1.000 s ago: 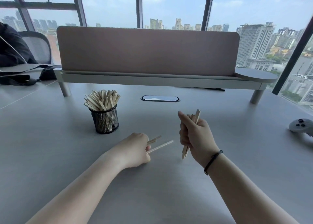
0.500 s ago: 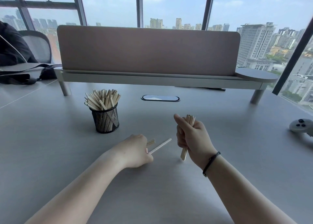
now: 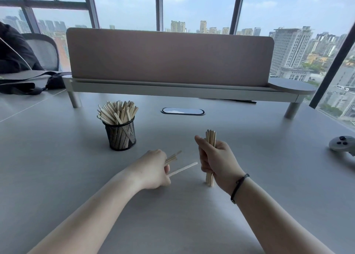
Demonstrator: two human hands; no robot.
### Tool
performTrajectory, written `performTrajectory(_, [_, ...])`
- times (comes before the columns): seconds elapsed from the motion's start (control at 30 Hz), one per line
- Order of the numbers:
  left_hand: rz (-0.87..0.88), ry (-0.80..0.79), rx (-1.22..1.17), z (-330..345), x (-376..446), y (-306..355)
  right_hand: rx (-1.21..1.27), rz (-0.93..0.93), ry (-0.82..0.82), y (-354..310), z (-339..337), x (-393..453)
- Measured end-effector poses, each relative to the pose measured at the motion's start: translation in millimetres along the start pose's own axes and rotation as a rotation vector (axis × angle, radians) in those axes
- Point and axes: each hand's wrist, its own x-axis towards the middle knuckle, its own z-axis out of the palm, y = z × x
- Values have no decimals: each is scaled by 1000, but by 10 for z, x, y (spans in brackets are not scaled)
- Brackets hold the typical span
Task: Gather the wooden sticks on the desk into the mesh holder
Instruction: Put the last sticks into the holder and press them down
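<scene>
Both fists [image 3: 153,170] [image 3: 217,160] round wooden sticks [image 3: 210,138], fingers mostly hidden

A wide grey counter [image 3: 249,205] fills the lower view, lit by soft daylight. Across its far side stands a low shelf on short round legs [image 3: 172,91], with a dull pink divider panel [image 3: 169,57] rising from it. An oval cable port [image 3: 182,111] sits in the counter just in front of the shelf. Behind, tall windows with dark frames [image 3: 237,9] show a hazy blue sky and a city of high buildings [image 3: 292,48]. At the far left is a mesh-backed office chair [image 3: 45,50], with a black bag [image 3: 28,84] lying on the neighbouring counter. A pale game controller [image 3: 342,146] rests near the right edge.
</scene>
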Motion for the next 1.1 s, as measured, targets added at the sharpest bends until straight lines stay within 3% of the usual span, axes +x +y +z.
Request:
performTrajectory(0.5, [-17, -76, 29, -37, -59, 27, -42, -17, 2, -23, -51, 17])
performTrajectory(0.57, [12, -62, 8, -65, -58, 13, -231, -106, -10, -101, -109, 17])
performTrajectory(0.63, [61, -19, -20, -111, -25, -48, -644, -241, -74, -150, -160, 24])
performTrajectory(0.7, [71, 93, -139, -162, 28, -128, -1029, -279, -187, -109, -142, 42])
performTrajectory(0.77, [30, 274, -399, -186, 84, -202, -1242, -205, -302, 7, -62, 56])
performTrajectory(0.87, [60, 406, -1078, -207, 118, -268, -1289, -157, -343, 106, 63, 96])
performTrajectory(0.93, [118, 429, -1354, -237, 116, -286, -1320, -186, -330, 85, 116, 123])
performTrajectory(1.1, [195, 456, -1391, -132, 125, -262, -1491, -203, -398, 26, 214, 131])
